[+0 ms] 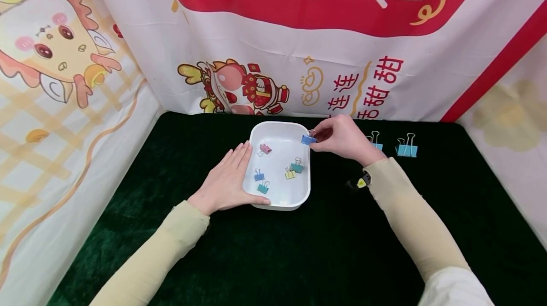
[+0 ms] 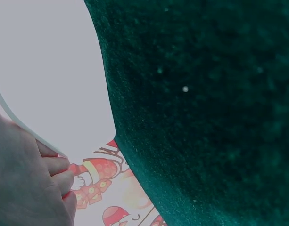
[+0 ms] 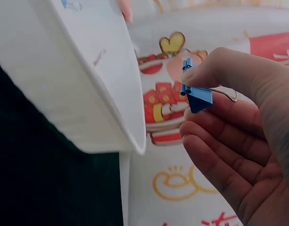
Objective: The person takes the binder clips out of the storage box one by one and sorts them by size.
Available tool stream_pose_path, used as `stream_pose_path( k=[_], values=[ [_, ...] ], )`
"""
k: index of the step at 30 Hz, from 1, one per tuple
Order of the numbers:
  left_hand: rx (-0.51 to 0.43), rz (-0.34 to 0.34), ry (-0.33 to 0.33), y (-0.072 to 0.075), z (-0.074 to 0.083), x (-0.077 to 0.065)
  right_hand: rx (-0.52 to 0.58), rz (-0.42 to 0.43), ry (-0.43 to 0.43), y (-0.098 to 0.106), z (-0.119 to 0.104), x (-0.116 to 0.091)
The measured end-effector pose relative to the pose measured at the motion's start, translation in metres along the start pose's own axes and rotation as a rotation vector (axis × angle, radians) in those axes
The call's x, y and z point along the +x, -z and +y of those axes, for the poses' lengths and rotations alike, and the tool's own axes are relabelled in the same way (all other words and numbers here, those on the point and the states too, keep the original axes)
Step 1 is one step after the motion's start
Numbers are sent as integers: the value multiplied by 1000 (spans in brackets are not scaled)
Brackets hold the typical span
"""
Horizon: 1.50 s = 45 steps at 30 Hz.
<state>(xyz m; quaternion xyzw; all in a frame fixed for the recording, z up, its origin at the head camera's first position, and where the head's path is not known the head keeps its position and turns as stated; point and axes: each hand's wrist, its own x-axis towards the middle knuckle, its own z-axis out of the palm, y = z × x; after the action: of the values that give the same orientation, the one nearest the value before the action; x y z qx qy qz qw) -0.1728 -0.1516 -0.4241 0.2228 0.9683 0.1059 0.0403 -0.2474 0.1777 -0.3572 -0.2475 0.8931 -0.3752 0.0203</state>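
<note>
A white tray (image 1: 279, 197) stands on the dark green cloth. My left hand (image 1: 228, 178) rests against its left side, fingers straight along the wall and thumb over the front rim. Between thumb and fingers my right hand (image 1: 342, 140) pinches a blue binder clip (image 3: 198, 96) by its body, held at the tray's back right rim in the head view. Inside the tray lie several small binder clips: a pink one (image 1: 265, 148), a blue one (image 1: 259, 177), two teal ones, and a yellow one (image 1: 290, 174).
Two larger light-blue binder clips stand on the cloth (image 1: 325, 258) to the right; one (image 1: 407, 150) is in full view, the other (image 1: 377, 146) partly behind my right hand. A printed fabric backdrop (image 1: 273, 50) rises right behind the table's far edge.
</note>
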Motion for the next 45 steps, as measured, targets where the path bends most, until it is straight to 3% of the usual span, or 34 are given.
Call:
stream_pose_path(
  k=[19,27,32,45],
  values=[
    [9,-14,25,-3,-1,2,-15,115,-127,35,37,-42],
    [-8,-2,8,-2,-2,2,-8,76,-228,43,54,-57],
    [-11,-3,5,-2,-2,2,-6,21,-279,39,72,-65],
    [-14,-7,11,-2,-3,2,17,-90,-252,6,106,-72]
  ],
)
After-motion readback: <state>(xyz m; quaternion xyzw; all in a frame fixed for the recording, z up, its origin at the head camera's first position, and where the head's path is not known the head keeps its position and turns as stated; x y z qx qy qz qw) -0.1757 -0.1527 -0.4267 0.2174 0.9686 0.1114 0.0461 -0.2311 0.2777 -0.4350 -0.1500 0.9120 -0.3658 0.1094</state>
